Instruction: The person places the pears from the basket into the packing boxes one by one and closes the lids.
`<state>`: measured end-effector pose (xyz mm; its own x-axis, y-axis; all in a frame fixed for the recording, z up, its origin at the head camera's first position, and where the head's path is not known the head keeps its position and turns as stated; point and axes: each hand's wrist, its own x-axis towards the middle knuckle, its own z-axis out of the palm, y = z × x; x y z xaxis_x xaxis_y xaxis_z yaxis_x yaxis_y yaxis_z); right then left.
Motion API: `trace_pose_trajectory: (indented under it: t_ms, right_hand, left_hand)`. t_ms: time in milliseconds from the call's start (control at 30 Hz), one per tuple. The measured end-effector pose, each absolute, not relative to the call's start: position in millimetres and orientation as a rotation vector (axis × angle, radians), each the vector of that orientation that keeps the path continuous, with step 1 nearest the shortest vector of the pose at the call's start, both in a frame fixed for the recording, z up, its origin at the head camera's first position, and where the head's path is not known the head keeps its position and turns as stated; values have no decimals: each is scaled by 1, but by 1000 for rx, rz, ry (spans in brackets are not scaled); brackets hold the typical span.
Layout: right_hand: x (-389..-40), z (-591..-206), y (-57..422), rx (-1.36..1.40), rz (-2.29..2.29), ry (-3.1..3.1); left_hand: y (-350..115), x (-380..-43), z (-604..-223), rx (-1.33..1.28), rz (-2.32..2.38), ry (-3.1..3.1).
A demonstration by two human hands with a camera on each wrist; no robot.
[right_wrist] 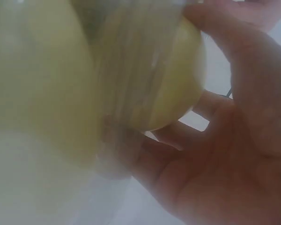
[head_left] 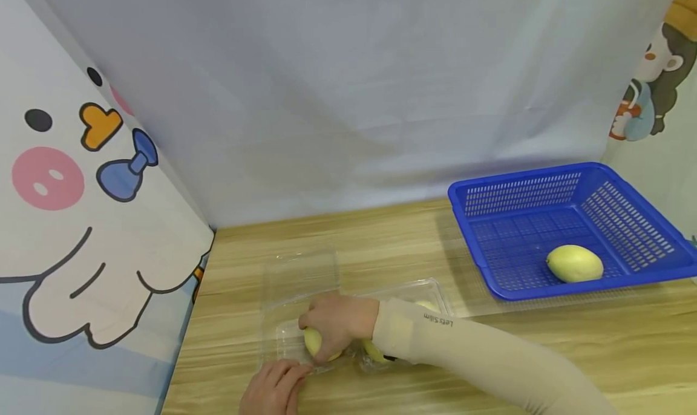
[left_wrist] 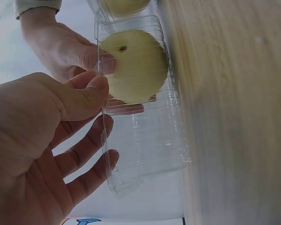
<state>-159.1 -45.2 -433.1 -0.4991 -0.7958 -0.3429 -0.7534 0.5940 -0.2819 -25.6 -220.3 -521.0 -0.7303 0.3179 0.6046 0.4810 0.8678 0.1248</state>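
My right hand (head_left: 339,319) grips a pale yellow melon (head_left: 313,341) from above, inside a hinged clear plastic box (left_wrist: 150,136). Through the box wall, the left wrist view shows that melon (left_wrist: 140,65) near one end, with the right thumb against it. At the near rim, my left hand (head_left: 272,389) pinches the plastic between thumb and forefinger, its other fingers spread along the wall. The raised lid (head_left: 299,276) leans away behind the box. In the blurred right wrist view, the fingers curl round the melon (right_wrist: 187,75).
Right beside it sits a second clear box (head_left: 435,291) with yellow melons (head_left: 373,351), partly hidden under the right sleeve (head_left: 463,342). A blue basket (head_left: 479,251) at the back right holds one melon (head_left: 575,264). White cloth (head_left: 348,100) hangs behind the wooden table (head_left: 234,282).
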Motion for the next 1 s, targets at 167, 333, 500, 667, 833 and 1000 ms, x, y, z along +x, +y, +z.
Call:
trace_pose_trajectory:
  t_ms: [167,333,500,667,833,1000]
  right_hand:
    - [-160,-431,-44,-1264,-136,2391]
    - [-164,-420,-39,-1283,-201,2382]
    - [-176,-399,-25,-1233,-230,2420]
    - [-196,-370,2,-1176,-259,2487]
    - [-218,-338,39,-1130,-324,2522]
    - [-236,-310,79,-1038,-335,2612]
  left_hand:
    - [-223,-26,-521,-601,-403,-2463]
    - [-222,-25,-520,-587,-403,-2488]
    - [-218,-22,-518,-510,-403,-2532]
    - [-217,-21,-517,-484,-427,-2540]
    - [-217,-21,-517,-473,-443,-2542]
    - [-217,-21,-516,-462,-443,-2552]
